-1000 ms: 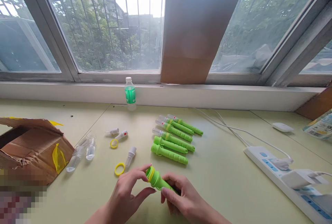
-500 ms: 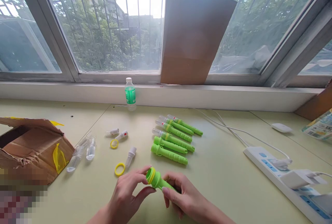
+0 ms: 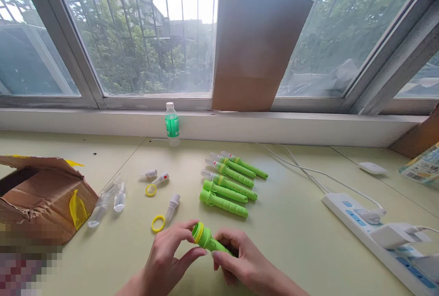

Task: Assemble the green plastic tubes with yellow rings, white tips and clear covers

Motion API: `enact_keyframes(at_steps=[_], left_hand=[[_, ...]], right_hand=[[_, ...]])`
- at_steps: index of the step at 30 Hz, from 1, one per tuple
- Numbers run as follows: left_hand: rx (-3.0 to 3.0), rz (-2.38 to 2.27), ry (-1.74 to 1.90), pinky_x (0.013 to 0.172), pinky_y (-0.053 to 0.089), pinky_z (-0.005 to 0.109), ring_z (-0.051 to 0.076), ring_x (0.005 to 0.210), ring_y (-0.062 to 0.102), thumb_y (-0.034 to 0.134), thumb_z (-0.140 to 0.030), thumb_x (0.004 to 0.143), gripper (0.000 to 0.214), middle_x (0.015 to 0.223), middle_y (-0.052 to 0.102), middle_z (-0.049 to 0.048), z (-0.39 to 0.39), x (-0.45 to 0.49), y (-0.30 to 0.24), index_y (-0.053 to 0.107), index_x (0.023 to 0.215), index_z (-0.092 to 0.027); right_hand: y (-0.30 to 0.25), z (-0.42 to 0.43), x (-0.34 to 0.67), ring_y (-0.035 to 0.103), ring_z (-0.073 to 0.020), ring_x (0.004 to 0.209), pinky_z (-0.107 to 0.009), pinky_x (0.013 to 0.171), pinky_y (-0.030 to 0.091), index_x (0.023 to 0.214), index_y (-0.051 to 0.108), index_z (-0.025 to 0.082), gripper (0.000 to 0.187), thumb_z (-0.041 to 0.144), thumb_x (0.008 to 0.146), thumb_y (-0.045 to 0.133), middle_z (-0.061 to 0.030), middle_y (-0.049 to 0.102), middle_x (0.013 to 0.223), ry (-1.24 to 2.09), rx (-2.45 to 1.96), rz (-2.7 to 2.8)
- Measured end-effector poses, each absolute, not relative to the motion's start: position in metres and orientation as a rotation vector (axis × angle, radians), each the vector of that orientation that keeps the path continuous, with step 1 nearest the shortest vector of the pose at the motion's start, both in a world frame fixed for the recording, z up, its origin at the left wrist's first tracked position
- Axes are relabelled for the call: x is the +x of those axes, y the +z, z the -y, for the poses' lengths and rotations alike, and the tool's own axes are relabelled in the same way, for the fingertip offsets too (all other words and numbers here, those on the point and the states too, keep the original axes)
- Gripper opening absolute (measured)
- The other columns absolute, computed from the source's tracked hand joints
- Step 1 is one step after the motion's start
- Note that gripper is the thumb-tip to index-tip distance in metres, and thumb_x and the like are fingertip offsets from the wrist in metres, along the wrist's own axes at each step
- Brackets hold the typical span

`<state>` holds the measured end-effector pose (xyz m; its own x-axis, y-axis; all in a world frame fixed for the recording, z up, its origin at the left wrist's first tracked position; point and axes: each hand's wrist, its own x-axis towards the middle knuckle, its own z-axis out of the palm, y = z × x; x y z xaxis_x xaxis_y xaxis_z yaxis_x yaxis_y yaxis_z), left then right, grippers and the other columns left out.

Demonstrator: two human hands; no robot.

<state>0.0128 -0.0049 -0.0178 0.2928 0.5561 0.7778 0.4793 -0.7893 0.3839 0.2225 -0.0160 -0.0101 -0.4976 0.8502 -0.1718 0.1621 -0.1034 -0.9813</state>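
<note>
My right hand (image 3: pixel 240 261) grips the shaft of a green plastic handle (image 3: pixel 207 240) low in the middle of the view. A yellow ring (image 3: pixel 198 232) sits on the handle's wide end. The fingers of my left hand (image 3: pixel 169 255) pinch that end, thumb below and forefinger above. Just beyond lie a loose yellow ring (image 3: pixel 157 223) and a small white cap piece (image 3: pixel 172 205). Farther back, several green handles (image 3: pixel 226 182) lie in a row, some with clear tips fitted.
A torn cardboard box (image 3: pixel 41 195) lies at the left, with clear plastic tips (image 3: pixel 109 200) beside it. Another yellow ring (image 3: pixel 151 189) and white pieces (image 3: pixel 154 176) lie nearby. A bottle (image 3: pixel 172 124) stands by the sill. At the right lies a white power strip (image 3: pixel 377 236) with cables.
Both hands and the green handle stay almost in place; the left fingers shift slightly on the ringed end. Nothing else moved.
</note>
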Motion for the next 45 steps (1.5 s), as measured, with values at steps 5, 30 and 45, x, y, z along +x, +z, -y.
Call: enact_keyframes(at_steps=[5,30,45], left_hand=[[2.452,-0.99,1.524,0.071,0.058,0.024,0.019,0.085,0.072,0.068,-0.031,0.08,0.02,0.091,0.074,0.0095,0.004,0.013,-0.015,0.051,0.084,-0.019],[2.411,-1.006,1.514,0.07,0.058,0.025,0.02,0.085,0.072,0.07,-0.021,0.076,0.02,0.093,0.074,0.0089,0.007,0.015,-0.012,0.052,0.086,-0.02],[2.385,-1.056,1.408,0.074,0.058,0.027,0.02,0.091,0.07,0.069,-0.019,0.076,0.022,0.101,0.071,0.0102,0.006,0.014,-0.018,0.051,0.088,-0.02]], right_hand=[[-0.012,0.017,0.222,0.05,-0.0078,0.048,-0.019,0.047,0.035,0.085,0.058,0.014,0.032,0.044,0.091,0.048,-0.0004,0.058,0.069,1.66,-1.054,1.667],[-0.015,0.015,0.224,0.045,-0.007,0.044,-0.018,0.042,0.036,0.087,0.057,0.014,0.032,0.046,0.088,0.05,0.0018,0.055,0.063,1.633,-1.064,1.659],[-0.012,0.018,0.221,0.049,-0.0063,0.047,-0.02,0.046,0.037,0.091,0.054,0.015,0.026,0.041,0.089,0.052,0.0002,0.057,0.076,1.634,-1.083,1.597]])
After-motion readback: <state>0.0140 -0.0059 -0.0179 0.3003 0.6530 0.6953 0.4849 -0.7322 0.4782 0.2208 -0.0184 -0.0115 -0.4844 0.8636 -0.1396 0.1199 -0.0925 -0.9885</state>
